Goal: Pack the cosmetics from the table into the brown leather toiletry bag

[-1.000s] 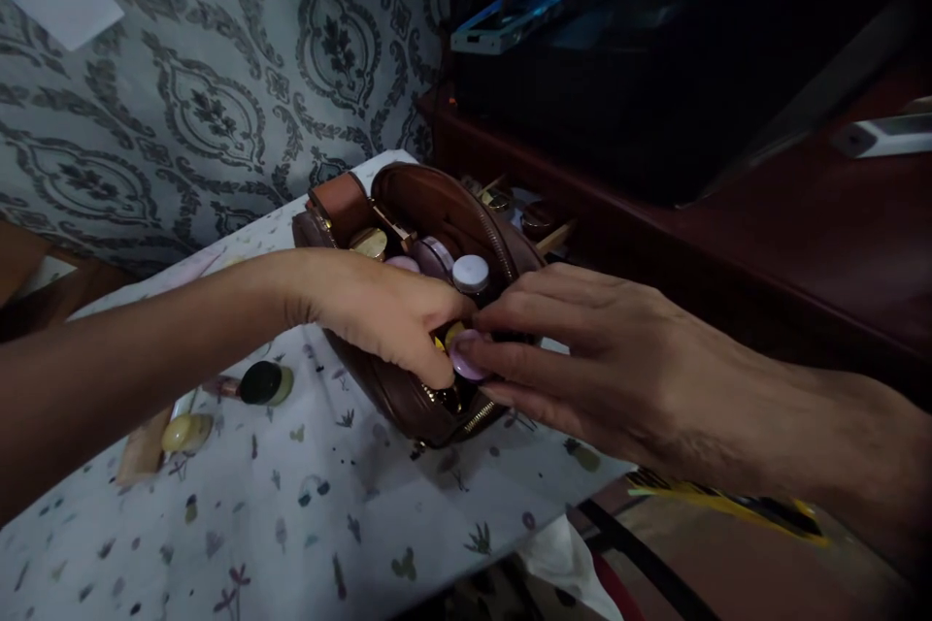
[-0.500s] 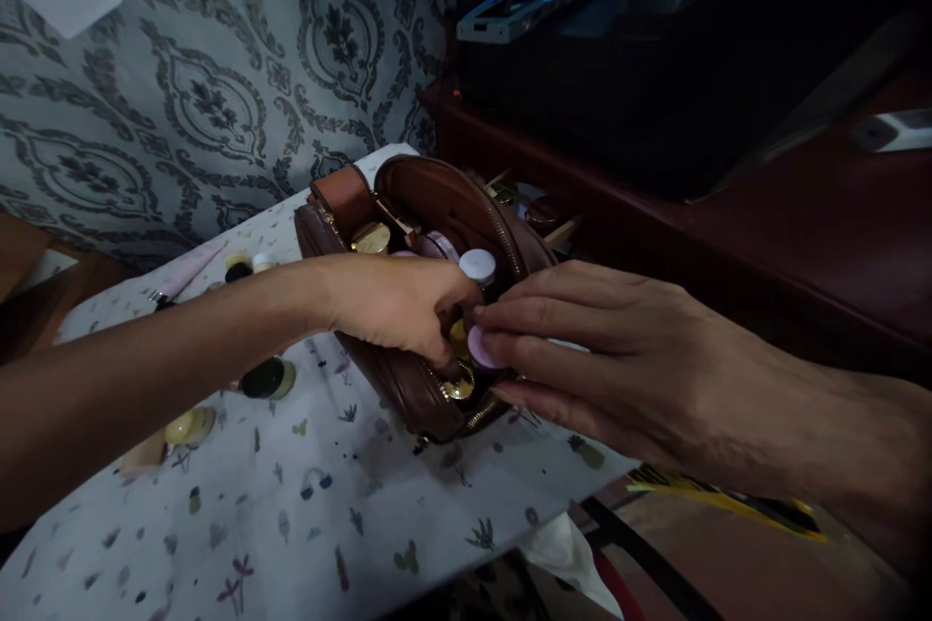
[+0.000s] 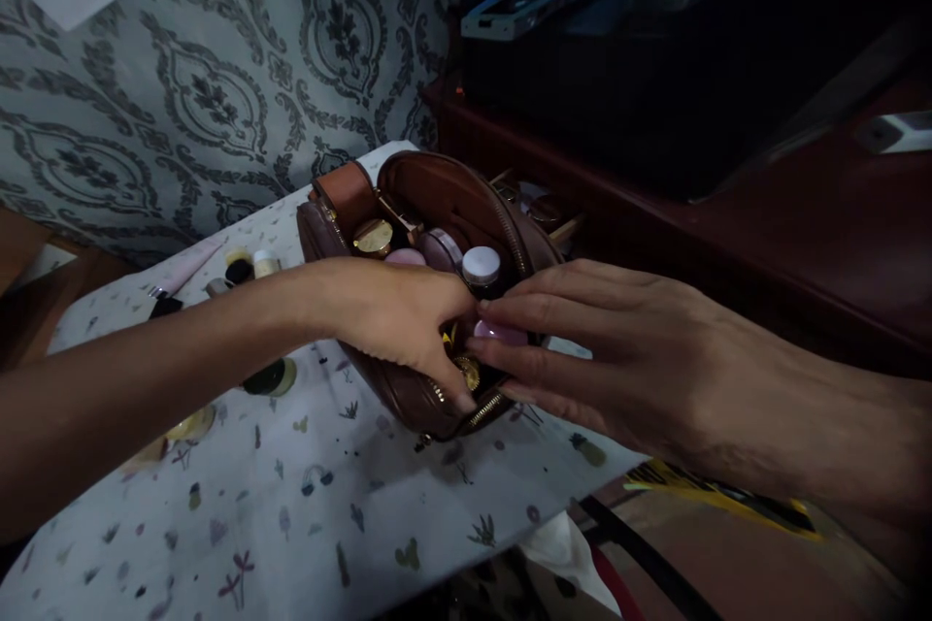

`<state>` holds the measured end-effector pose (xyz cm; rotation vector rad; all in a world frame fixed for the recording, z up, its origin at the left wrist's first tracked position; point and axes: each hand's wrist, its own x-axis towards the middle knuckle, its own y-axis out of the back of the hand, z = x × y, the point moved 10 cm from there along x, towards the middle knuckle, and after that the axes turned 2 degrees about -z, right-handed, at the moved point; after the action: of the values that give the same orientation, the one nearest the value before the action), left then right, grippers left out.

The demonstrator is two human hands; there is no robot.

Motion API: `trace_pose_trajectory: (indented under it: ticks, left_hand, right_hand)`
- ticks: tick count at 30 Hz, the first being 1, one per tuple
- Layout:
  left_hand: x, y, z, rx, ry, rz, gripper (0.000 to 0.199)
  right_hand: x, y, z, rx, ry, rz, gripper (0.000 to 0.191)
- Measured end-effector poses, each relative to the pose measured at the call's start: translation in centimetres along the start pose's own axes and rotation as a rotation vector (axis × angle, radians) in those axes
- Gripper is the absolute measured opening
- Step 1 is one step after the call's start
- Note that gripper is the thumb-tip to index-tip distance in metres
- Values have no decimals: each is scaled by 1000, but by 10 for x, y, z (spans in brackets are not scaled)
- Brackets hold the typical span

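Observation:
An unzipped brown leather bag [image 3: 393, 386] stands on the patterned white cloth, packed with small cosmetic containers. My left hand [image 3: 393, 310] reaches over its near side, thumb spread from the fingers; a gold-coloured round piece [image 3: 468, 371] shows beside the thumb. The left fingertips are hidden inside the bag. From the right, my right hand [image 3: 618, 349] extends its fingers over the opening, against a pink round lid [image 3: 501, 334] that shows between them. A white-capped jar [image 3: 482, 266], a gold round lid [image 3: 373, 237] and a mauve round case [image 3: 441, 249] sit deeper in the bag.
Left of the bag, a dark green jar [image 3: 269, 376], a white-capped bottle [image 3: 266, 263] and a pink tube [image 3: 185, 267] lie on the cloth [image 3: 291, 524]. Patterned wallpaper [image 3: 218, 87] rises behind. A dark red wooden surface [image 3: 786, 233] bounds the right side.
My left thumb has spread away from the fingers and moved toward the bag's near rim. The pink lid has shifted slightly right and tilted, under my right fingers.

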<state>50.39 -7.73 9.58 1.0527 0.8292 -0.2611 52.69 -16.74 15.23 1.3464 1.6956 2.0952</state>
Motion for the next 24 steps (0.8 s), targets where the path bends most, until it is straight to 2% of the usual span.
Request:
trace_pose_trajectory:
  ticks: [4,15,18,21,24]
  left_hand:
    - [3,-3,-1,28,49,-1,53]
    - [1,-2,4,-31,-63,-6,26]
    - [3,-5,2,-6,-47,-27,27]
    - [4,-4,2,32,-30,2,32]
    - [1,-3,5,33,-49,36,26]
  right_hand:
    - [-4,-3,0,13,6,-4,15]
    - [-14,-11,8,19,-80,-8,24]
    - [-14,-11,10,21,-98,-11,22]
    - [-13,-10,9,12,-89,2,19]
    - [-14,-9,7,-6,-68,20,20]
